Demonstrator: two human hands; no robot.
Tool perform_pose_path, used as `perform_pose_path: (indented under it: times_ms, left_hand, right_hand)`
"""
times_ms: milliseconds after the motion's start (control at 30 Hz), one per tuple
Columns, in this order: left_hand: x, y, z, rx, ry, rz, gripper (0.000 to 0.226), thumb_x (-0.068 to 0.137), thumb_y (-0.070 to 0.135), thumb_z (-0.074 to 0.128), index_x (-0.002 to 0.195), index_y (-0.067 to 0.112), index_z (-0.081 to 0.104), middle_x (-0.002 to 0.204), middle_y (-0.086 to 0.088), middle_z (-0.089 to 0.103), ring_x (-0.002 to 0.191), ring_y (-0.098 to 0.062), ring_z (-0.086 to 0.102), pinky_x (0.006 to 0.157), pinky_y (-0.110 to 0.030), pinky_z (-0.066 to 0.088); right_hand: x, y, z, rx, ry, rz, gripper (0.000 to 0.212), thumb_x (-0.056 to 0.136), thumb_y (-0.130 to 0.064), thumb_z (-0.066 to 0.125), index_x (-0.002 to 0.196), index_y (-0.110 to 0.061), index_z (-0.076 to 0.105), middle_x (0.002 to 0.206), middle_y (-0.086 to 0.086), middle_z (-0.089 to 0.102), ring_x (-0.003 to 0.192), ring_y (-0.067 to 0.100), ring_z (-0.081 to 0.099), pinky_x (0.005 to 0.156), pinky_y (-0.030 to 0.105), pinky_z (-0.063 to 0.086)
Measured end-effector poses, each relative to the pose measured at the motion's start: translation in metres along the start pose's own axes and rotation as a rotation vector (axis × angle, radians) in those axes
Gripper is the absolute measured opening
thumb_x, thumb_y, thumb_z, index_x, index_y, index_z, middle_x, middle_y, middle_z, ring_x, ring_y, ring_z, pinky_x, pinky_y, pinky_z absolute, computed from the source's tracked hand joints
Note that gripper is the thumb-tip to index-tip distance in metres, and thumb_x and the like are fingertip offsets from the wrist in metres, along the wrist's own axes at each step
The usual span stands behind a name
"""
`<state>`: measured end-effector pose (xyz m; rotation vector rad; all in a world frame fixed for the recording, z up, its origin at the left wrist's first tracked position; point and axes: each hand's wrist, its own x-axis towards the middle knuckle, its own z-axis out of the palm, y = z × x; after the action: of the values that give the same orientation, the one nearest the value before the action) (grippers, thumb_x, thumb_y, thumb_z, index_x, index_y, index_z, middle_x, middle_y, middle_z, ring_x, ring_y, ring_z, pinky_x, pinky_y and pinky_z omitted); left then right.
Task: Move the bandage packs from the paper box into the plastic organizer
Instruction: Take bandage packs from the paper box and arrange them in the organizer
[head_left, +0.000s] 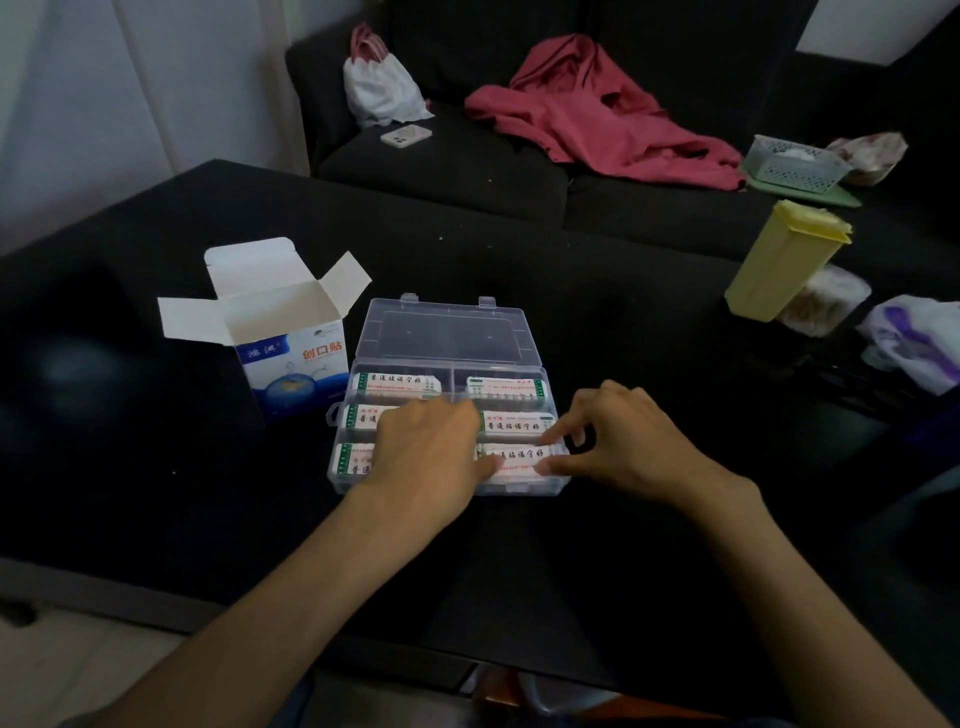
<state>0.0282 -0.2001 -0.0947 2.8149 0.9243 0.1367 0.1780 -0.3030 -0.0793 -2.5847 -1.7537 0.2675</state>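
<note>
The paper box (283, 332) stands upright toward the desk's (597, 312) left side, flaps spread and its mouth showing no packs, which suggests it has been emptied; just to its right the clear plastic organizer (447, 395) lies with its lid thrown back toward the desk's far edge, so all six compartments stay reachable; each compartment holds a bandage pack (397, 383) laid lengthwise, snug between the dividers. The left hand (431, 452) rests over the near-left compartments, fingers curled downward, its thumb touching the left end of the near-right pack (519, 460), probably to steady it; whether that grip pinches anything I cannot tell. The right hand's (623, 441) grip pinches that pack's right end between thumb and forefinger, seemingly seating it flat; the pack lies between the two hands.
</note>
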Motion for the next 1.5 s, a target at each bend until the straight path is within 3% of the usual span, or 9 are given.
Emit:
perform_pose_path:
  times_ms: [200,500,667,733,833,1033,1267,1367,1500]
  left_hand:
    - [0.003,-0.004,-0.006,-0.051,-0.035,-0.036,0.029,0.085,0.048,0.063,0.104,0.026,0.061,0.099,0.005,0.064,0.09,-0.013,0.058,0.073,-0.028,0.044]
    - [0.003,-0.005,-0.005,-0.08,-0.03,-0.051,0.028,0.086,0.046,0.063,0.104,0.025,0.065,0.092,0.007,0.063,0.084,-0.012,0.059,0.073,-0.03,0.048]
    - [0.004,-0.003,-0.004,-0.088,-0.012,-0.07,0.027,0.087,0.048,0.06,0.098,0.024,0.066,0.089,0.006,0.064,0.082,-0.013,0.061,0.074,-0.032,0.051]
    - [0.004,-0.006,-0.011,-0.089,-0.015,-0.082,0.026,0.091,0.048,0.055,0.096,0.025,0.066,0.085,0.007,0.064,0.08,-0.01,0.06,0.07,-0.028,0.048]
    - [0.006,-0.011,-0.018,-0.099,-0.032,-0.12,0.029,0.096,0.046,0.046,0.088,0.025,0.064,0.075,0.009,0.06,0.07,-0.006,0.058,0.06,-0.023,0.042]
    - [0.001,-0.01,-0.021,-0.111,-0.063,-0.156,0.048,0.099,0.05,0.027,0.087,0.021,0.064,0.081,0.005,0.063,0.071,-0.007,0.059,0.062,-0.025,0.044]
    - [0.0,-0.006,-0.016,-0.13,-0.122,-0.075,0.04,0.098,0.045,0.04,0.065,0.024,0.048,0.062,0.005,0.053,0.058,-0.008,0.054,0.062,-0.028,0.046]
    - [0.004,-0.008,-0.013,-0.129,-0.127,-0.059,0.026,0.093,0.045,0.052,0.08,0.025,0.062,0.065,0.008,0.058,0.062,-0.006,0.056,0.062,-0.026,0.047]
    - [0.01,-0.007,-0.003,-0.131,-0.092,-0.062,0.019,0.09,0.042,0.059,0.095,0.024,0.065,0.067,0.011,0.05,0.072,-0.011,0.057,0.075,-0.033,0.053]
  right_hand:
    - [0.005,-0.002,0.008,0.08,0.016,-0.033,0.036,0.079,-0.053,0.065,0.112,-0.041,0.061,0.091,-0.017,0.043,0.095,0.006,0.04,0.083,0.027,0.03]
    - [0.008,0.001,0.009,0.162,0.027,-0.07,0.019,0.085,-0.044,0.062,0.102,-0.037,0.068,0.086,-0.019,0.048,0.088,0.005,0.044,0.085,0.031,0.041]
    - [0.001,0.007,-0.004,0.267,0.155,0.04,0.012,0.082,-0.04,0.066,0.091,-0.033,0.069,0.08,-0.011,0.057,0.074,0.006,0.052,0.07,0.025,0.046]
    - [-0.005,0.012,-0.012,0.337,0.076,0.122,0.009,0.085,-0.035,0.066,0.092,-0.03,0.068,0.08,-0.01,0.057,0.071,0.006,0.052,0.061,0.018,0.038]
    - [-0.008,0.017,-0.013,0.469,-0.019,0.241,0.002,0.085,-0.032,0.066,0.085,-0.03,0.067,0.087,-0.006,0.063,0.079,0.006,0.057,0.061,0.016,0.04]
    - [0.0,0.005,-0.001,0.683,-0.092,0.355,0.022,0.074,-0.033,0.076,0.081,-0.018,0.062,0.081,-0.003,0.063,0.074,0.007,0.057,0.06,0.019,0.041]
    - [0.01,0.006,0.017,0.707,-0.107,0.469,0.031,0.07,-0.03,0.08,0.081,-0.016,0.055,0.084,0.0,0.062,0.077,0.011,0.058,0.071,0.027,0.051]
    - [0.005,0.003,0.014,0.579,0.013,0.36,0.025,0.073,-0.03,0.078,0.08,-0.021,0.055,0.078,-0.004,0.057,0.067,0.005,0.051,0.058,0.019,0.04]
    - [0.002,-0.005,0.003,0.368,0.039,0.047,0.014,0.079,-0.037,0.071,0.092,-0.037,0.067,0.093,-0.014,0.05,0.085,0.006,0.049,0.076,0.023,0.045]
